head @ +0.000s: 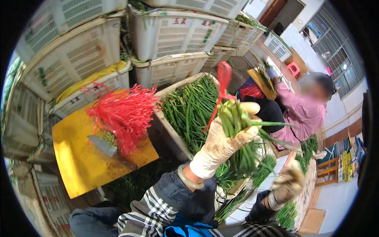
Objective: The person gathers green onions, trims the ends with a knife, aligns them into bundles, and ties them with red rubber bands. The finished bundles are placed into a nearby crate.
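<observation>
My left hand, in a soiled pale glove, grips a bunch of green chive-like stalks, with the cut ends up and the leaves hanging below. A red plastic strip rises beside the stalk ends and runs down behind the bunch. Lower and to the right is my right hand, also gloved; it is blurred, so its fingers and anything in them are unclear. Behind the bunch stands a white plastic crate full of loose green stalks.
On a yellow board at left lie a heap of red plastic strips and a knife. Stacked white crates line the back. Green bunches lie on my right. A person in pink sits beyond, by another board.
</observation>
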Tool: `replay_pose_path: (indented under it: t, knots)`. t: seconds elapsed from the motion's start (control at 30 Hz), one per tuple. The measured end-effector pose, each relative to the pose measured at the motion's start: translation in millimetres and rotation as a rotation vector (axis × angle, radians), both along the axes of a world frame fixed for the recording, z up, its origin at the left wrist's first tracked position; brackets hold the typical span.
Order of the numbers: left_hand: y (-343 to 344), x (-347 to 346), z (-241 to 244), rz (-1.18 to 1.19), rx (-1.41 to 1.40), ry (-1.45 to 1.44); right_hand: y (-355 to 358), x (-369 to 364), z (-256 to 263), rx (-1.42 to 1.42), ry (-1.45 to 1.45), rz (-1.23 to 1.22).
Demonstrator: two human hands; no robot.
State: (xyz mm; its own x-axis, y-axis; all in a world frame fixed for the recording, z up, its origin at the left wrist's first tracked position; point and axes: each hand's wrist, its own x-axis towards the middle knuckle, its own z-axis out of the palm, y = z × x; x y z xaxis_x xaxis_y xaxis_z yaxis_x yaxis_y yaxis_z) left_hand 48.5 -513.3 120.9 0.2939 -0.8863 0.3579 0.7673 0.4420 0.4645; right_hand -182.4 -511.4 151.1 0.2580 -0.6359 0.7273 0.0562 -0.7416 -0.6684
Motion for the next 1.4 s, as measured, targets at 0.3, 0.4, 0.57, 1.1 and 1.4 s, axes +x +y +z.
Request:
replay_pose_path:
  t: [0.3, 0.4, 0.57, 1.1, 1.4]
  knots:
    - [115.5, 27.5, 14.1, 0.32, -0.046, -0.275, 48.5, 105.0, 59.6, 0.086, 0.101, 0.311]
    - [153.0, 38.7, -18.2, 0.262, 0.132, -0.18, 47.4, 159.5, 77.6, -0.114, 0.407, 0.677]
    - [191.9, 52.1, -85.9, 0.456, 0.236, -0.09, 98.8, 288.0, 37.4, 0.217, 1.151, 1.106]
    - [388.6, 131.2, -195.1, 0.782, 0.138, 0.49, -28.3, 478.4, -149.7, -0.34, 1.04, 0.206]
    - [346.8, 146.1, -109.4, 0.927, 0.386, 0.343, 180.6, 331.6, -89.1, -0.222, 0.944, 1.113]
